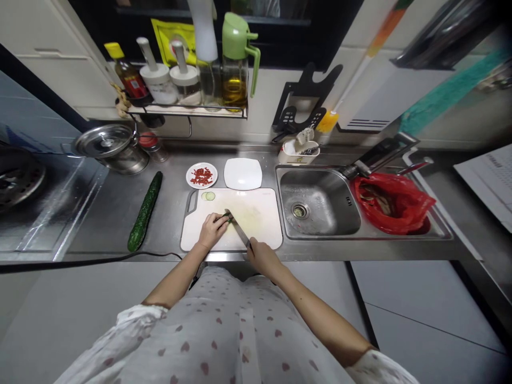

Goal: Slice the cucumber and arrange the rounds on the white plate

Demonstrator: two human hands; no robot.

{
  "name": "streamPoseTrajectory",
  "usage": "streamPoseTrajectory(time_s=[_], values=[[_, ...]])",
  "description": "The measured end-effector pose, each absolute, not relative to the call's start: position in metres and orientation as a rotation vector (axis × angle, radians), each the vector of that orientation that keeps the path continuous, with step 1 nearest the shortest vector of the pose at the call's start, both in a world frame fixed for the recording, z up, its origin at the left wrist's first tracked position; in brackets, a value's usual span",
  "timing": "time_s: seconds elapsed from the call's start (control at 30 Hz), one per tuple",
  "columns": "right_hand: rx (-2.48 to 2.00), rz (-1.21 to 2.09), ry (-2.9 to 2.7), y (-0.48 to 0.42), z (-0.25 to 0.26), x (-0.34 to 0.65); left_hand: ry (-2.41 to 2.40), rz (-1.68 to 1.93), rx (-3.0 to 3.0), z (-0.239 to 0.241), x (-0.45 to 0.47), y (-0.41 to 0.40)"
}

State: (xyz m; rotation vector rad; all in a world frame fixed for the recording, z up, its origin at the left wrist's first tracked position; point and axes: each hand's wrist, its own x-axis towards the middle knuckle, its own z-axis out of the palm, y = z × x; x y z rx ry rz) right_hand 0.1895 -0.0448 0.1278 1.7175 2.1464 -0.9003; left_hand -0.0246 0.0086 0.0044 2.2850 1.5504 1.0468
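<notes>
Two things at once: gripping a knife (240, 231) with right fingers (256, 245); steadying a cucumber piece (231, 219) with left fingers (218, 220); can't read that red bottle label (136, 86), too blurry

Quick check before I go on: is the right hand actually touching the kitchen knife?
Touching. The head view shows the right hand closed around the near end of the kitchen knife, its blade extending from the fingers over the cutting board.

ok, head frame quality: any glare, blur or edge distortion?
Head view, upper right: teal strip smeared; head view, right of centre: soft highlights in the sink; head view, edges: stretched, wide-angle style; head view, centre: board and knife reasonably clear.
</notes>
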Motion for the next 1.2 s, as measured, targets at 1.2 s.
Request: streamPoseTrajectory(time_s=[1.2], values=[[1.721, -0.918, 2.145, -0.037, 0.118, 0.18, 1.542, 1.033, 2.245, 0.007, -0.024, 0.009]])
